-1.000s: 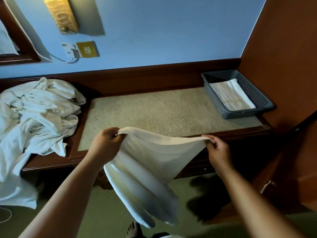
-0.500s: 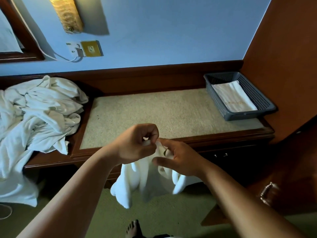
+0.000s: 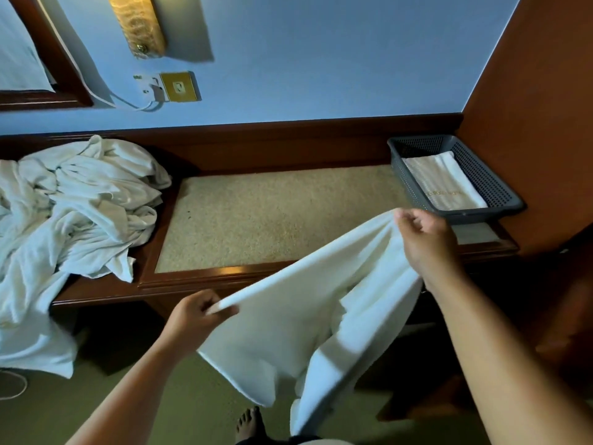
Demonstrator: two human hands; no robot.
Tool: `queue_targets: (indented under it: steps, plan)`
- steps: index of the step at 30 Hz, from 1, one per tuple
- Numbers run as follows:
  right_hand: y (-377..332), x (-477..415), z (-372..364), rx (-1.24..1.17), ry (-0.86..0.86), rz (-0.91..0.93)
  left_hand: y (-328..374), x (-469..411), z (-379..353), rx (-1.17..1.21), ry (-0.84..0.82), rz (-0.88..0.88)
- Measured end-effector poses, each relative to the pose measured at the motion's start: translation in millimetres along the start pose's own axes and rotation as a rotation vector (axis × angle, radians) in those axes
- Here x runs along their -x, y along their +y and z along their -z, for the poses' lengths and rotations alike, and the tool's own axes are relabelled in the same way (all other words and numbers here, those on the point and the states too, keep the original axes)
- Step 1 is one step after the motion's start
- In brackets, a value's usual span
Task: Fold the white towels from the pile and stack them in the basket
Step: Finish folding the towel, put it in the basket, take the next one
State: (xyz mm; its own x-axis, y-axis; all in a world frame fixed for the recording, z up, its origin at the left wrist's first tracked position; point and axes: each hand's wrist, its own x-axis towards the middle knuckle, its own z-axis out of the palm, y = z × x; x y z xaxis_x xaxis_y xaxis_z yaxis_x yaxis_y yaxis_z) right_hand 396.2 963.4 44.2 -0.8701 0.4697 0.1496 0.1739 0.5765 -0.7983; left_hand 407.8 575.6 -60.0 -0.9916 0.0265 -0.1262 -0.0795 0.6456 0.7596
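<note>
Hands apart since half a second ago, when they met in front of the desk with the towel bunched under them; the towel is now spread between them.

- Bare foot (image 3: pixel 248 423): bottom edge, partly cut off, on the green floor.
- Held towel (image 3: pixel 305 309): white, in the air in front of the desk. Its taut top edge runs diagonally from lower left up to upper right, and the rest hangs in folds toward the floor. The lowest part is cut off by the frame.
- Left hand (image 3: pixel 195 316): fingers curled, pinching the lower-left end of the edge.
- Right hand (image 3: pixel 426 239): fingers curled round the upper-right end, raised over the desk's front right, just in front of the basket.
- Desk (image 3: pixel 272 220): dark wood frame, beige inset top.
- Pile (image 3: pixel 73 203): crumpled white towels on the desk's left end, spilling over the front edge; cut off at left.
- Basket (image 3: pixel 455 216): grey perforated plastic, at the desk's far right.
- Folded towel (image 3: pixel 446 184): lies flat in the basket, long axis front to back. It bears gold lettering, too small to read.
- Wall socket (image 3: pixel 179 86): brass plate, with a white plug and cable beside it.
</note>
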Motion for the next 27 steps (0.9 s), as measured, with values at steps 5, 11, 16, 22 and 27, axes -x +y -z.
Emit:
queue_targets:
  steps: [5,11,16,22,27]
  plan:
    - [4,30,-30,0.264,-0.589,0.036,72,-2,1,-0.085,-0.014,-0.304]
    - [-13,76,-65,0.020,-0.817,0.260,155,6,-7,-0.085,-0.271,-0.576]
    - [12,40,-29,-0.204,-0.404,0.106,102,-13,20,-0.353,-0.453,-0.322]
    - [31,23,-13,-0.238,-0.269,-0.009,71,-19,37,0.260,-0.133,-0.147]
    - [36,21,-23,-0.224,-0.233,-0.052,86,-19,34,1.011,-0.150,0.086]
